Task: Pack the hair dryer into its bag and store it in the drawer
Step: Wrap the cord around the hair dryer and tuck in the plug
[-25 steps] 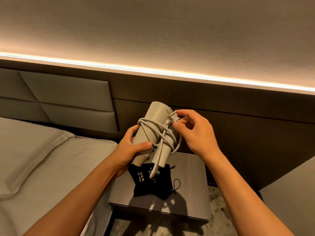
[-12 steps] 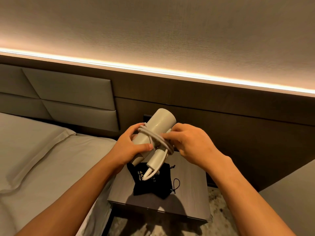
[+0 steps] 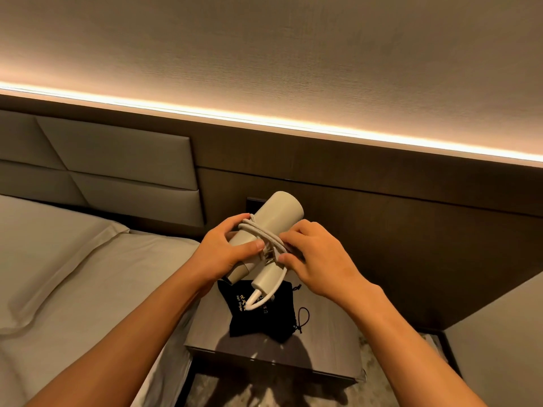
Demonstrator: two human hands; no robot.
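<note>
We judge the step in hand to be securing the cord (image 3: 266, 235) around the hair dryer (image 3: 276, 218), ahead of bagging. The dryer is held in the air above the nightstand (image 3: 329, 342), barrel tilted up and away, folded handle pointing down toward the black drawstring bag (image 3: 264, 315), which lies flat on the nightstand top, apparently unopened.

Grip findings: the left hand (image 3: 224, 254) is closed around the lower barrel, thumb across the front and fingers behind, bearing the load. The right hand (image 3: 317, 259) is curled over the wound cord at the handle joint, fingertips pressing the coils and what looks like the plug; we cannot tell whether it pinches the cord or only presses on it. A cord loop hangs free below the handle end.

Next move, in our judgement: the coil must hold unaided so that one hand can let go, take the bag and spread its mouth. No drawer is plainly visible; presumably it belongs to the nightstand.
</note>
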